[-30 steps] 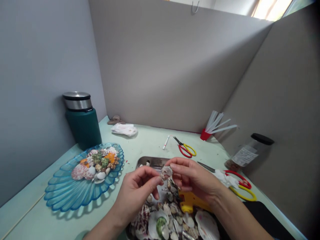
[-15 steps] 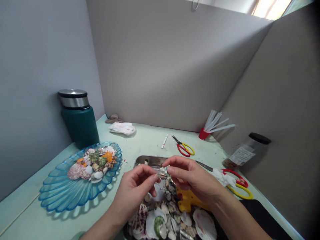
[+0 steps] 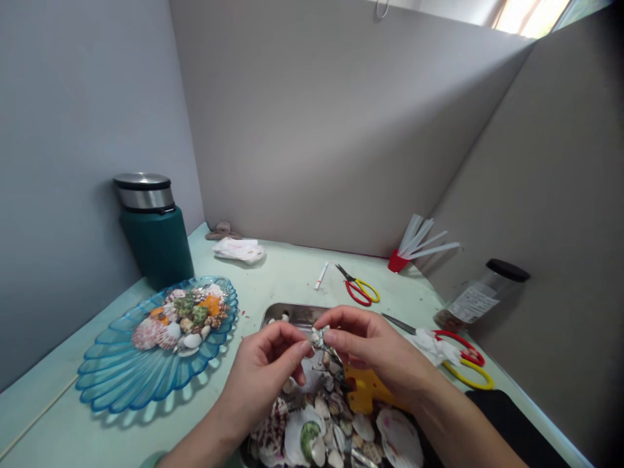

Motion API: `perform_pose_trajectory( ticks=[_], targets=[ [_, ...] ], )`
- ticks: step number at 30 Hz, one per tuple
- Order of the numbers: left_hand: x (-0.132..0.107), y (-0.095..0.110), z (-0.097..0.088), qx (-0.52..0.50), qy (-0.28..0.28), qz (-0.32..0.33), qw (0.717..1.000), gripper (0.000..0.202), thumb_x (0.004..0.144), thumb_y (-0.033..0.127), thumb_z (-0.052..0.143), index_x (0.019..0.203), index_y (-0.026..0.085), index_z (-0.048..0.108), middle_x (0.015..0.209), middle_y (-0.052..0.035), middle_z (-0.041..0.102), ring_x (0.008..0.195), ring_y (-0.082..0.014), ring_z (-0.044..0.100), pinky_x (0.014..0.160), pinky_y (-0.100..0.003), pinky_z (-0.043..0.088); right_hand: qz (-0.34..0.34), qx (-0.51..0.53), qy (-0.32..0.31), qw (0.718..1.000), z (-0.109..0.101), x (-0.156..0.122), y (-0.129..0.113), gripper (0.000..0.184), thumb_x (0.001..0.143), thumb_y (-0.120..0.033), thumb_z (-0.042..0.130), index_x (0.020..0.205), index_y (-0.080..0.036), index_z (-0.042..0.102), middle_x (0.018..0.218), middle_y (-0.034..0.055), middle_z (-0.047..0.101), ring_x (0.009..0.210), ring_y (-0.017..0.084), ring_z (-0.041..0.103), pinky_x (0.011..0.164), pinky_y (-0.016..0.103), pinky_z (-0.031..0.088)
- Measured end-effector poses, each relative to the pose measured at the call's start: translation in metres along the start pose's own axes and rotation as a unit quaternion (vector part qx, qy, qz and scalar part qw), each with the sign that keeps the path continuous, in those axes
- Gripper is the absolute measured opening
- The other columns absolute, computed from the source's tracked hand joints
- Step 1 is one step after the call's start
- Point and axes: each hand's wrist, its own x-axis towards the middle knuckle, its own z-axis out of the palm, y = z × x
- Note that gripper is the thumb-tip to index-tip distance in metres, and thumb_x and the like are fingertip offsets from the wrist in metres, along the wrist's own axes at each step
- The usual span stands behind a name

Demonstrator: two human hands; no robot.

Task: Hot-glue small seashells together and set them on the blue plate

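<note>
Over the metal tray (image 3: 297, 312), my right hand (image 3: 365, 335) pinches a small speckled white-green shell piece (image 3: 320, 338) between thumb and fingers. My left hand (image 3: 273, 361) is closed in a pinch, its thumb and index tips at the left edge of that piece. Whatever sits between those left fingertips is too small to make out. Below the hands, the tray holds many loose shells, among them a large white shell (image 3: 400, 435) and a green one (image 3: 309, 439). A yellow tool like a glue gun (image 3: 363, 390) lies partly hidden under my right hand.
Left stands a blue scalloped plate (image 3: 121, 383) bearing shells, with a green bottle (image 3: 156, 244) behind it. Scissors (image 3: 358, 286), a red cup of white sticks (image 3: 398, 261), a second pair of scissors (image 3: 470, 374) with white tissue (image 3: 433, 348), and a jar (image 3: 480, 296) are beyond and right.
The shell piece has turned slightly in my right fingers and shows more of its speckled side. My left fingertips have come slightly closer to it.
</note>
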Motion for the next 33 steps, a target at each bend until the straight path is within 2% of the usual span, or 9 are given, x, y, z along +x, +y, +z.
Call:
perform_pose_trajectory(
  ticks=[6,11,15,28,33],
  targets=[
    [0.000,0.002,0.001,-0.003,0.008,-0.004,1.000,0.013,0.075,0.026,0.063,0.070,0.015,0.059,0.048,0.0047,0.059,0.043,-0.0076,0.054,0.047,-0.018,0.039,-0.008,-0.015,0.009,1.000,0.001,0.000,0.001,0.012,0.076,-0.029,0.068,0.085,-0.022,0.067,0.072,-0.0022,0.058,0.056,0.008,0.043,0.049,0.020,0.030],
    [0.000,0.000,0.000,-0.003,0.008,0.003,1.000,0.013,0.076,0.026,0.063,0.071,0.015,0.059,0.050,0.0048,0.059,0.044,-0.0074,0.054,0.047,-0.017,0.040,-0.007,-0.020,0.002,1.000,0.002,0.002,0.004,0.014,0.077,-0.032,0.066,0.086,-0.021,0.066,0.070,-0.0026,0.055,0.053,0.006,0.040,0.046,0.019,0.027],
    [-0.001,-0.004,-0.001,-0.016,-0.002,0.005,1.000,0.012,0.077,0.026,0.062,0.074,0.015,0.059,0.051,0.0053,0.059,0.044,-0.0071,0.054,0.048,-0.017,0.041,0.012,0.019,-0.009,1.000,0.002,0.002,0.007,0.017,0.079,-0.035,0.065,0.088,-0.021,0.065,0.067,-0.0030,0.053,0.048,0.005,0.037,0.042,0.018,0.021],
    [0.000,-0.004,-0.001,0.011,-0.002,0.033,0.999,0.012,0.078,0.026,0.061,0.073,0.016,0.059,0.053,0.0049,0.057,0.045,-0.0076,0.054,0.048,-0.018,0.041,0.042,0.068,-0.012,0.997,0.003,0.003,0.010,0.022,0.074,-0.038,0.069,0.085,-0.019,0.065,0.063,-0.0036,0.051,0.045,0.004,0.037,0.040,0.018,0.019],
    [-0.001,-0.010,-0.001,0.003,0.011,0.051,0.999,0.017,0.078,0.030,0.063,0.089,0.019,0.058,0.068,0.0028,0.060,0.045,-0.0075,0.052,0.043,-0.019,0.043,0.054,0.087,-0.023,0.994,0.003,0.003,0.011,0.022,0.075,-0.038,0.069,0.083,-0.017,0.064,0.059,-0.0043,0.049,0.042,0.003,0.037,0.039,0.018,0.016]
  ],
)
